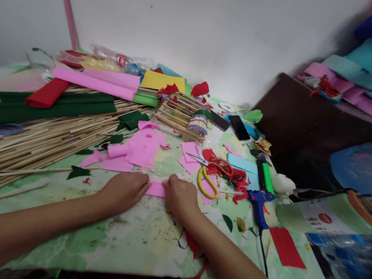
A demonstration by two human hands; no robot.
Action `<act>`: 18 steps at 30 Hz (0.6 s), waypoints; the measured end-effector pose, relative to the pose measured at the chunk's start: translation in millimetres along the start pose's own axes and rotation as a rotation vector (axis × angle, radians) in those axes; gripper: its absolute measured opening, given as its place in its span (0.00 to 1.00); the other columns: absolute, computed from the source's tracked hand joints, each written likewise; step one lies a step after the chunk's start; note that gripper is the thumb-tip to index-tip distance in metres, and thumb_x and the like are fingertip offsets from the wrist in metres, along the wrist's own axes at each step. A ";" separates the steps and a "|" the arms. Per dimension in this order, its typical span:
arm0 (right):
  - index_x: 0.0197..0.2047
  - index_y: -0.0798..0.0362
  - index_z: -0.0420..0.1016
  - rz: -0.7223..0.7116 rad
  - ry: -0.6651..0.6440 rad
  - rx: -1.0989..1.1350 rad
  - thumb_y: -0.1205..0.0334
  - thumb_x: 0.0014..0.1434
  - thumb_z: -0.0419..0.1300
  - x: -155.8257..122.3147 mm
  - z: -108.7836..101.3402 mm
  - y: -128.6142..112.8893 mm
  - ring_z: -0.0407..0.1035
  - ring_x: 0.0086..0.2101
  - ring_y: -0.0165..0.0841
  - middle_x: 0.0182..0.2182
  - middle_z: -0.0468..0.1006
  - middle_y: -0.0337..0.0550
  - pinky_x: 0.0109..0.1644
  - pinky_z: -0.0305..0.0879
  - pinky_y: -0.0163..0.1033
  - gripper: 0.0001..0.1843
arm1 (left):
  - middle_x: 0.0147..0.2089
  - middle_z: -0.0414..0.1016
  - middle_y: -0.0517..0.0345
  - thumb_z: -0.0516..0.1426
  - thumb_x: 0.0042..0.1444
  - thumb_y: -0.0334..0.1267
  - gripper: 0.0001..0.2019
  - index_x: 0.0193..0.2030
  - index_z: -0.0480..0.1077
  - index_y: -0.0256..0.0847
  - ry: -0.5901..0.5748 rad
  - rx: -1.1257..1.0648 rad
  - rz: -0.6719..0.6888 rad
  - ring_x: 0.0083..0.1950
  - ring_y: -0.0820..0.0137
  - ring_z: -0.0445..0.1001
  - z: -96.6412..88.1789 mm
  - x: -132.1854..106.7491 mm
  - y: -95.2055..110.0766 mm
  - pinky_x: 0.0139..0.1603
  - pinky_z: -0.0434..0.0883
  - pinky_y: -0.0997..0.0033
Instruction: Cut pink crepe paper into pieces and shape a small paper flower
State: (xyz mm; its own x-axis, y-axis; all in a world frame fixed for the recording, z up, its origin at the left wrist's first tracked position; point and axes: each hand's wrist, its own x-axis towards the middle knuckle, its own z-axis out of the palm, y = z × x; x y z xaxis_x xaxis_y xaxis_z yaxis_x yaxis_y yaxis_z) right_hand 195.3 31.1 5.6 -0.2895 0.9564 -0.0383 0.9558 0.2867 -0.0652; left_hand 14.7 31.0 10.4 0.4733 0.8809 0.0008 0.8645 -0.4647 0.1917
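Observation:
Between my two hands a small strip of pink paper (156,189) is held just above or on the table. My left hand (125,191) has its fingers closed on the strip's left end. The right end is gripped by my right hand (182,197), its fingers curled round. Beyond them lie more cut pink sheets (143,148), some torn and creased. To the right of my right hand rest scissors (208,182) with yellow and orange handles, partly open. Small pink squares (189,155) lie by their blades.
Thin wooden sticks (54,142) are heaped at left under dark green rolls (52,106). A stick frame (182,116) stands behind. At right are a blue glue gun (260,206) with its cord, a phone (239,127), red scraps (240,181) and a large green-tinted jug (325,216).

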 end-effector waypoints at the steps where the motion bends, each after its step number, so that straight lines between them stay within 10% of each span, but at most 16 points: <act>1: 0.38 0.53 0.66 0.001 -0.003 -0.003 0.56 0.63 0.47 0.2 0.3 -0.5 0.73 0.30 0.39 0.27 0.77 0.46 0.29 0.59 0.36 0.12 | 0.28 0.74 0.52 0.42 0.62 0.41 0.17 0.29 0.66 0.39 -0.003 0.000 -0.004 0.30 0.63 0.72 -0.9 0.8 0.4 0.30 0.63 0.66; 12: 0.39 0.54 0.65 0.013 0.040 0.018 0.56 0.64 0.48 -3.0 6.6 -2.1 0.72 0.31 0.38 0.29 0.77 0.45 0.29 0.59 0.36 0.11 | 0.27 0.73 0.54 0.44 0.61 0.41 0.14 0.30 0.64 0.40 -0.013 0.051 -0.047 0.28 0.64 0.72 -1.5 0.8 3.3 0.26 0.62 0.68; 18: 0.38 0.55 0.66 0.043 0.183 0.023 0.53 0.61 0.54 -6.5 6.7 -1.1 0.67 0.36 0.40 0.32 0.74 0.47 0.37 0.61 0.41 0.13 | 0.38 0.73 0.47 0.46 0.61 0.35 0.11 0.39 0.68 0.36 0.235 0.131 0.194 0.42 0.61 0.71 9.6 -2.0 -4.0 0.41 0.69 0.61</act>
State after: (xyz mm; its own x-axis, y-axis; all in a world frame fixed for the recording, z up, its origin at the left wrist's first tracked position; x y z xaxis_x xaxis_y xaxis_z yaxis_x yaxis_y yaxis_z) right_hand 195.7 24.2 -0.7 -0.2318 0.9626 0.1403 0.9652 0.2456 -0.0904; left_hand 11.9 30.2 0.2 0.5926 0.7641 0.2548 0.7834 -0.6203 0.0380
